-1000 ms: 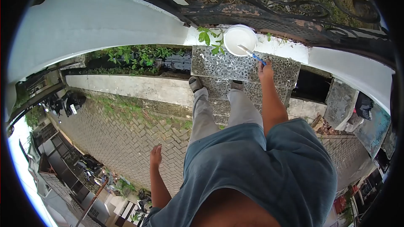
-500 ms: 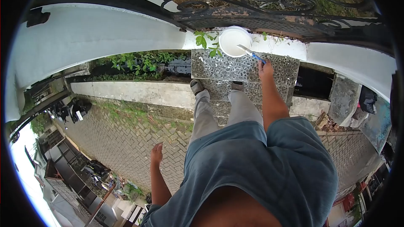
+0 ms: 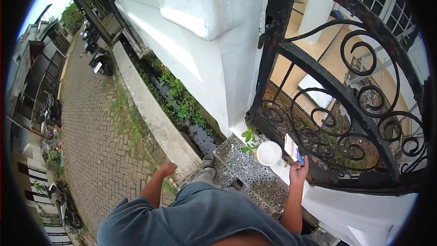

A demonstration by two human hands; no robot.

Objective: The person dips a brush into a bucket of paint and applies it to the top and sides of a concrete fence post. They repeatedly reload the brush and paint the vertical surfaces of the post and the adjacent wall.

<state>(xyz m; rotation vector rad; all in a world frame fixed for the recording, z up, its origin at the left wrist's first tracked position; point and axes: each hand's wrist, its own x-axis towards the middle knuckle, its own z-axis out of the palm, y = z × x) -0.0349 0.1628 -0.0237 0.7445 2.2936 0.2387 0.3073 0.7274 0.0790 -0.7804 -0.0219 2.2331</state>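
Observation:
A paintbrush (image 3: 292,146) with a blue handle and a wide head coated white is in my right hand (image 3: 298,169). Its head points up and away from me, in front of the black iron gate (image 3: 339,82). Just left of the brush, and apart from it, a white bucket (image 3: 269,153) of white paint stands on the ledge by the gate's foot. My left hand (image 3: 168,169) hangs out at my side above the paving, its fingers loosely curled and holding nothing visible.
Beside the bucket grows a small leafy plant (image 3: 248,140). A white wall (image 3: 205,64) joins the gate at left. Below it runs a drainage ditch (image 3: 200,134) with water and weeds. I stand on a pebbled slab (image 3: 236,164). Motorbikes (image 3: 99,61) are parked along the paved lane (image 3: 91,109).
My view has swung up and leftward, showing more gate, wall and lane. The brush has moved from over the bucket's mouth to its right, raised beside the gate. My left hand looks more curled.

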